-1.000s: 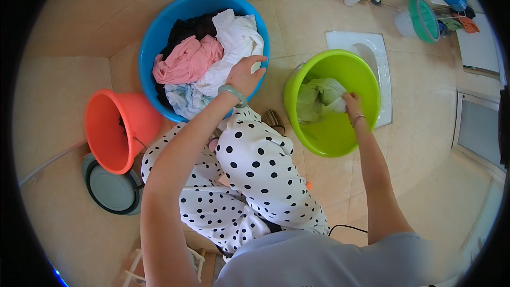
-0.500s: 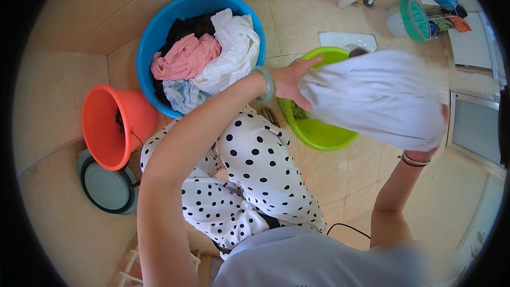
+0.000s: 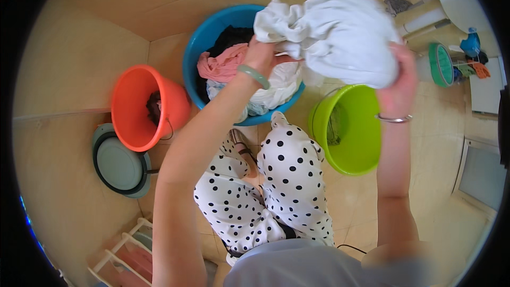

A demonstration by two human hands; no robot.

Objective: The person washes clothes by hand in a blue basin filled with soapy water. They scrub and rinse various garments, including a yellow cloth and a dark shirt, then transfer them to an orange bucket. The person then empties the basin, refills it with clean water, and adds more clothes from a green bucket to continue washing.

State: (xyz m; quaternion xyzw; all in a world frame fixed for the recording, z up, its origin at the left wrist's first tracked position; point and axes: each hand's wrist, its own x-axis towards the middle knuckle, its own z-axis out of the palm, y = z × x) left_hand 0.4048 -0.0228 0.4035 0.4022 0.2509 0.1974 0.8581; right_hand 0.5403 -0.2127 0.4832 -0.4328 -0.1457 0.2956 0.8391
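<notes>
A bunched white cloth (image 3: 345, 37) is stretched between my two hands, up at the back and partly over the right rim of the blue basin (image 3: 194, 48). My left hand (image 3: 261, 57), below a green bangle, grips its gathered left end. My right hand (image 3: 398, 79), with a silver bangle at the wrist, is closed on the cloth's right end. Under my left hand the basin holds a pink cloth (image 3: 223, 65), more white fabric (image 3: 281, 87) and dark cloth (image 3: 234, 38). What kind of garment I hold cannot be made out.
A green bucket (image 3: 361, 138) with a dark greenish item inside stands on the tiles by my knee. At the left are an orange bucket (image 3: 133, 109) and a grey folding basin (image 3: 119, 163). A white rack (image 3: 127, 250) is at lower left, a green-rimmed bin (image 3: 441, 64) at far right.
Both hands have carried the white cloth up and left, from above the green bucket toward the blue basin. The whole view has shifted too.
</notes>
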